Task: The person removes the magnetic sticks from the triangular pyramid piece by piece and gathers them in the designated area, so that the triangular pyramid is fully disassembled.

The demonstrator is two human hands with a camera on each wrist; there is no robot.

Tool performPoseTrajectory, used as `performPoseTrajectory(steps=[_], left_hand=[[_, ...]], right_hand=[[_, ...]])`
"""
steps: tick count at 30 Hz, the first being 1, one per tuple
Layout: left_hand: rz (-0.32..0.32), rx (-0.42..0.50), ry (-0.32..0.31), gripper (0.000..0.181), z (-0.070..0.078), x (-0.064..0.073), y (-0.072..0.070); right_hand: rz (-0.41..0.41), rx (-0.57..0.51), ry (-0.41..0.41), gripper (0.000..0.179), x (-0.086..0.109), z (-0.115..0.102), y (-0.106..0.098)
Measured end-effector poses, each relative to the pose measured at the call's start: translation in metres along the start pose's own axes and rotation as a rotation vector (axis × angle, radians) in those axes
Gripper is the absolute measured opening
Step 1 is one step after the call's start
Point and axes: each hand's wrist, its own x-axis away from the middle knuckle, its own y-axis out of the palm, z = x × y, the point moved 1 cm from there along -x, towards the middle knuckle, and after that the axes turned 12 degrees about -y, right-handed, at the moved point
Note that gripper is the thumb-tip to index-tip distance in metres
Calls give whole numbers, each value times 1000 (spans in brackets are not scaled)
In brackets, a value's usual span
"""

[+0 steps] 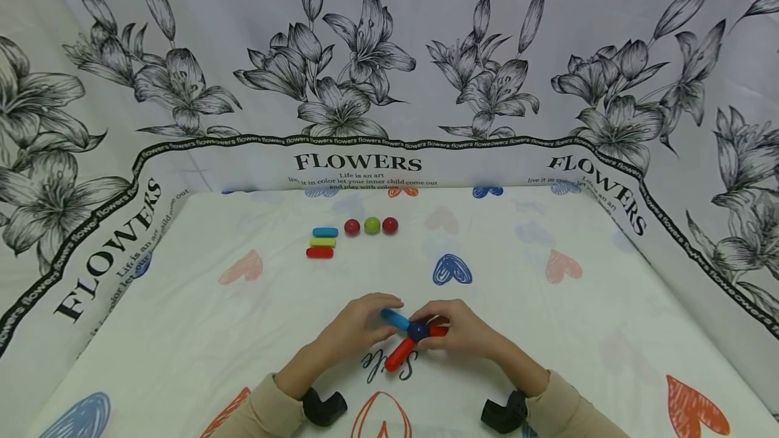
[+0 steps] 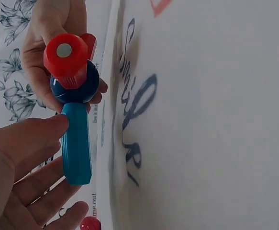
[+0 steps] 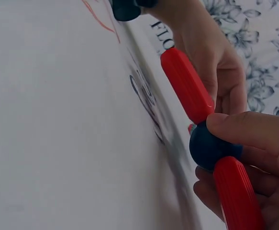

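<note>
A dark blue ball (image 1: 418, 331) joins a blue magnetic rod (image 2: 77, 143) and two red rods, one (image 1: 399, 355) pointing toward me and the other (image 3: 238, 194) to the right. A silvery disc shows at the nearer red rod's end in the left wrist view. My right hand (image 1: 459, 328) pinches the ball, thumb on its surface and fingers behind, partly over the right red rod. Around the blue rod, my left hand (image 1: 362, 322) is spread, with its thumb by the rod near the ball and the other fingers loosely extended behind.
Farther back on the white heart-print cloth (image 1: 499, 303) lie a blue rod (image 1: 325, 232), a yellow-green rod (image 1: 322, 242) and a red rod (image 1: 319, 253). Beside them sit a red ball (image 1: 351, 227), a green ball (image 1: 372, 225) and another red ball (image 1: 390, 225). A flower-print curtain (image 1: 426, 86) stands behind.
</note>
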Motion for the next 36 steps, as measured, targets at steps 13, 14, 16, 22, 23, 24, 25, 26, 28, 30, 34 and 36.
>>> performPoseTrajectory(steps=[13, 14, 16, 22, 23, 24, 25, 26, 28, 30, 34, 36], left_hand=[[-88, -26, 9, 24, 0, -1, 0], [-90, -19, 3, 23, 1, 0, 0], [-92, -9, 4, 21, 1, 0, -1], [-97, 8, 20, 19, 0, 1, -4], [-98, 8, 25, 18, 0, 0, -5], [-100, 9, 30, 18, -1, 0, -5], [-103, 14, 34, 18, -1, 0, -5], [-108, 20, 36, 17, -1, 0, -6], [-116, 29, 43, 17, -1, 0, -6], [-125, 36, 46, 16, -2, -1, -6], [-134, 35, 39, 17, -2, -1, -5], [-114, 27, 19, 18, -4, 0, -6]], right_hand=[[-27, -10, -41, 35, -1, -4, 2], [-26, -10, -41, 35, -1, -4, 2], [-24, -13, -41, 35, -1, -4, 2], [-20, -26, -48, 34, -2, -4, 1], [-18, -29, -50, 34, -2, -4, 1], [-16, -30, -60, 34, -2, -5, 1], [-14, -34, -63, 33, -2, -5, 1], [-11, -36, -67, 33, -2, -6, 1], [-9, -42, -70, 33, -3, -7, 0], [-12, -44, -76, 33, -2, -7, 0], [-19, -48, -60, 33, -1, -6, 1], [-22, -52, -42, 33, -1, -6, 1]])
